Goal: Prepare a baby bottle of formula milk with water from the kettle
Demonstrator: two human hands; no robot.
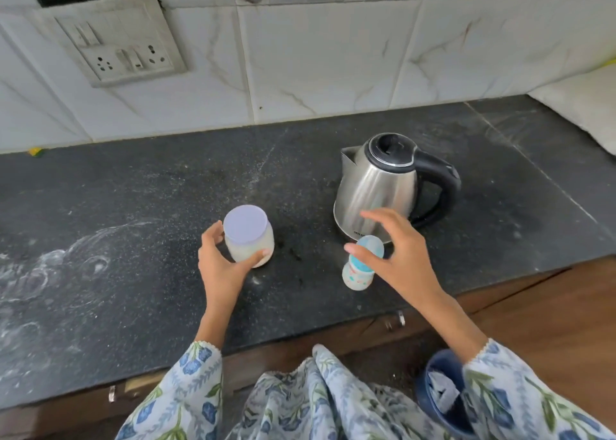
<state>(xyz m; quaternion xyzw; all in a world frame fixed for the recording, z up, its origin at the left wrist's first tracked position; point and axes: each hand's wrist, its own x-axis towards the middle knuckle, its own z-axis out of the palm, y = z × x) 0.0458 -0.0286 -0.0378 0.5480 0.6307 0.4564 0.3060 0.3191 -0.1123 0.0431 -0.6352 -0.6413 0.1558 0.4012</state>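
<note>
From the head view, the left hand (221, 266) is curled around a squat jar (249, 237) with a pale lilac lid, thumb on the near side and fingers round the far side, the jar standing on the dark stone counter (133, 206) about midway between its wall edge and its front edge. The right hand (396, 253) hangs over the baby bottle (360, 266) with fingers spread and loose, gripping nothing; whether a fingertip touches the cap I cannot tell. The bottle stands close to the counter's front edge, just in front of the steel kettle (380, 186), which sits lid down, spout toward the wall.

The main risk, as I judge it, is the bottle: small, narrow-based and near the front edge, so a glancing touch from the open hand could tip it off. The kettle's body, possibly hot, is right behind those fingers.

The bottle is short, translucent white with small coloured prints, topped by a light blue collar and clear dome cap; it looks empty.
</note>
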